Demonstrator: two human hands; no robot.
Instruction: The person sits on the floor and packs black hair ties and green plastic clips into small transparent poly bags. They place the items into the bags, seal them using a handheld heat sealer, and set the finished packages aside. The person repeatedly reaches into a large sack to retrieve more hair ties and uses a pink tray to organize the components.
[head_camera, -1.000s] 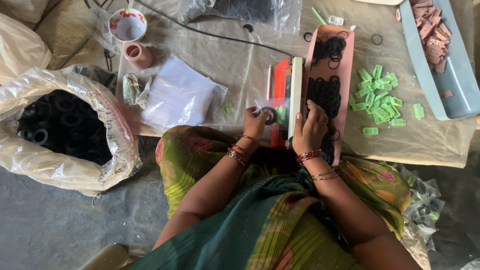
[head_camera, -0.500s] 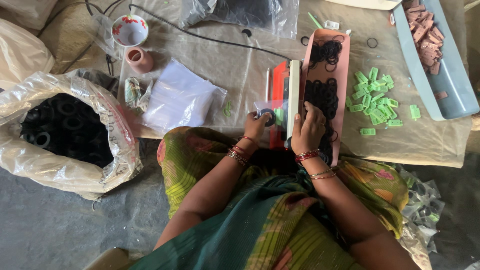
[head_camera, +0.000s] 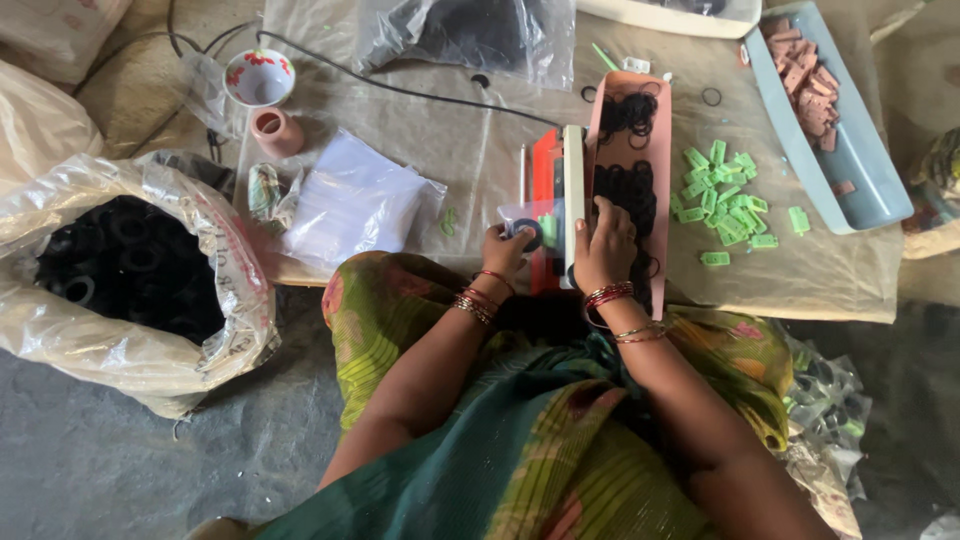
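Note:
My left hand (head_camera: 505, 250) holds a small clear packet with a black ring (head_camera: 525, 233) inside, just left of a white and orange device (head_camera: 560, 195). My right hand (head_camera: 605, 245) rests with fingers curled in the pink tray (head_camera: 660, 150), among a heap of thin black rubber rings (head_camera: 625, 190). Whether it pinches any ring is hidden. Bangles circle both wrists. Small green tags (head_camera: 725, 200) lie scattered to the right of the pink tray.
A big plastic sack of black rings (head_camera: 120, 265) stands at the left. A stack of clear bags (head_camera: 355, 200), a clay cup (head_camera: 278, 130), a patterned bowl (head_camera: 258, 78) and a black cable (head_camera: 400, 88) lie on the covered board. A grey tray with pink pieces (head_camera: 835, 120) sits at the right.
My left hand has shifted slightly up toward the device with the packet. My right hand stays in the pink tray, its fingers working among the rings.

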